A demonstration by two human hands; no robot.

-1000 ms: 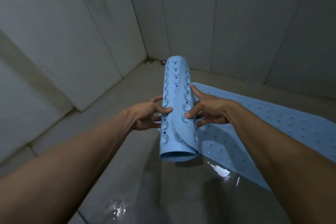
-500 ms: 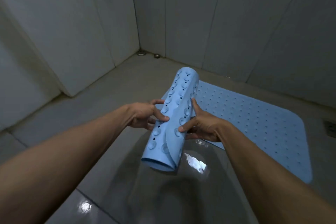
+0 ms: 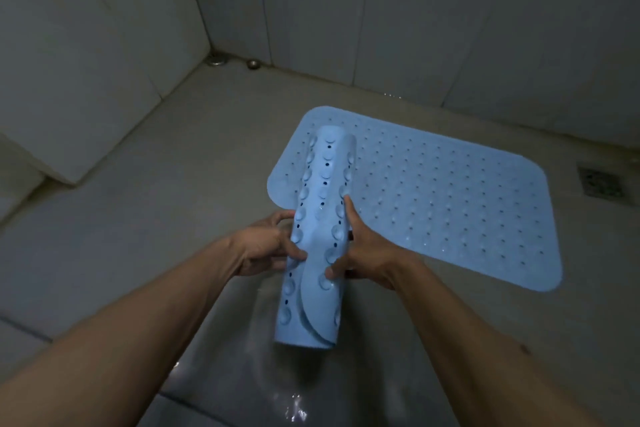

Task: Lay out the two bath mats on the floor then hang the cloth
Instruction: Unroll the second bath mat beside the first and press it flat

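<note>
Head view, L to R. Progress first: 1 of 2 mats down, 2nd not yet unrolled, cloth nowhere in frame, so hanging step untouched. Approx. a third done, at a guess.

Far left: wall point(image 3: 86, 45) of big smooth pale tiles w/ thin grout lines. In far corner, two small round metal fittings point(image 3: 216, 61), prob. pipe caps, too dim to be sure. Below, floor point(image 3: 156, 184) of grey slabs, glossy and wet-looking near bottom edge, w/ glints.

Centre-left: left hand point(image 3: 263, 246) curled round left flank of rolled mat point(image 3: 318, 236), fingertips pressed onto front face. Roll: light blue, rubbery-looking, a soft tube held lengthwise away from body, up over floor. Suction cups facing outward in rows, small punched holes btwn them, loose rounded flap curving across near end. Far end overlapping near-left corner of other mat in view.

Centre-right: right hand point(image 3: 367, 253) gripping right flank, thumb on front, index finger stretched up along edge.

Right: flat mat point(image 3: 450, 201), same blue, spread flat on floor close to back wall. Rounded corners, bumpy top w/ grid of small holes. Far right: square metal drain point(image 3: 601, 182) set in floor, apart from mat.
</note>
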